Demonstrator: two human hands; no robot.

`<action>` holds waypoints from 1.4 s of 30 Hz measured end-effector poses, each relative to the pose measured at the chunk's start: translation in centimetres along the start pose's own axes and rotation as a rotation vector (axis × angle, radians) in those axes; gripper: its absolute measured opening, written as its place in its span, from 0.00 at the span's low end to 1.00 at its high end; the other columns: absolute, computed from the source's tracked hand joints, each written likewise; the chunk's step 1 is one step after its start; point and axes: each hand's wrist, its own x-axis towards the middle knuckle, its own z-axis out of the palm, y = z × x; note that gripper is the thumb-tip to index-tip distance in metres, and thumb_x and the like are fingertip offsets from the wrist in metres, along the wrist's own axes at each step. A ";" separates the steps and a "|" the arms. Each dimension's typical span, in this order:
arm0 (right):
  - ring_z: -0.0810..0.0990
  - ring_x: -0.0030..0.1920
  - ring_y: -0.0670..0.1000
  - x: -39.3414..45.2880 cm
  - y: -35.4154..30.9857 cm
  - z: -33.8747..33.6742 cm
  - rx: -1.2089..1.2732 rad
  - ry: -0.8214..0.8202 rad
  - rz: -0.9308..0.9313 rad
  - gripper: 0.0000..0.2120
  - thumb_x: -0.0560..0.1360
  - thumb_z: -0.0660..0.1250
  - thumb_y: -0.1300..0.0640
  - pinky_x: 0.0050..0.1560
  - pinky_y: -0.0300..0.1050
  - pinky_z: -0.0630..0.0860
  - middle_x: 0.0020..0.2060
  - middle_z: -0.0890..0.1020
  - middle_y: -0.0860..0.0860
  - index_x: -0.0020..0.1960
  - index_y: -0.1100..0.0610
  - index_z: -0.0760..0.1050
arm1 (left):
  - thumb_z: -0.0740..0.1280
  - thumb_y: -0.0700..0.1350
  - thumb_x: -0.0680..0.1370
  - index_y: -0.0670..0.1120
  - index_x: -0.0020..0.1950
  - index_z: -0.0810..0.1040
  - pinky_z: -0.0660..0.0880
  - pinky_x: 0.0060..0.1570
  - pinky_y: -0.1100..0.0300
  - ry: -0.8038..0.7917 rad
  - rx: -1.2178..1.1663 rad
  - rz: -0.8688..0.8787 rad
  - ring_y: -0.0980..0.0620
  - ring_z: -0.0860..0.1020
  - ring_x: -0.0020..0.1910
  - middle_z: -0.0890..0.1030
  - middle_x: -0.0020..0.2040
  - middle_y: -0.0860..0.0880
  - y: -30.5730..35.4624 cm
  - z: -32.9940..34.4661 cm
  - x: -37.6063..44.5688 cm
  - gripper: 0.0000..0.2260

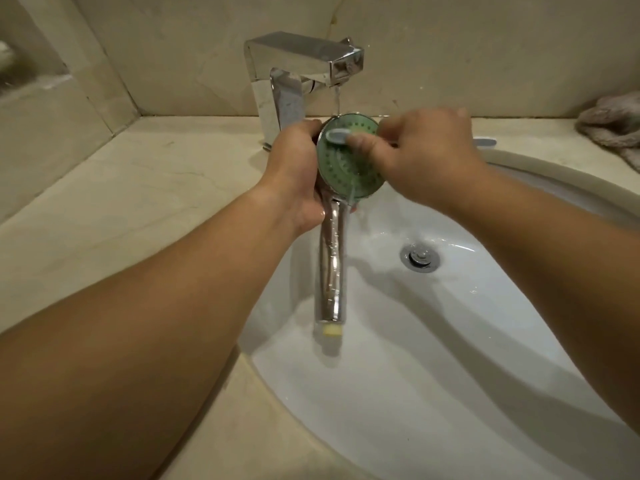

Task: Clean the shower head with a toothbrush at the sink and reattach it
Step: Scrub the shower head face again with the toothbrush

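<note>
A chrome shower head with a green spray face is held over the white sink, its handle pointing down toward me. My left hand grips it from the left, fingers wrapped behind the round head. My right hand pinches a toothbrush, whose pale head lies across the upper part of the green face. The brush handle's blue end sticks out past my right hand. Water runs from the chrome tap onto the face.
The beige stone counter surrounds the sink. The drain lies right of the shower handle. A crumpled towel sits on the counter at the far right. Tiled walls close in behind and to the left.
</note>
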 end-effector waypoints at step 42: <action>0.70 0.32 0.50 -1.6 -0.7 1.4 -0.082 -0.033 -0.054 0.31 0.76 0.49 0.29 0.54 0.54 0.63 0.26 0.73 0.48 0.31 0.53 0.69 | 0.61 0.60 0.80 0.44 0.65 0.82 0.83 0.44 0.42 0.070 -0.165 -0.116 0.43 0.87 0.41 0.87 0.53 0.42 0.4 -0.7 0.8 0.25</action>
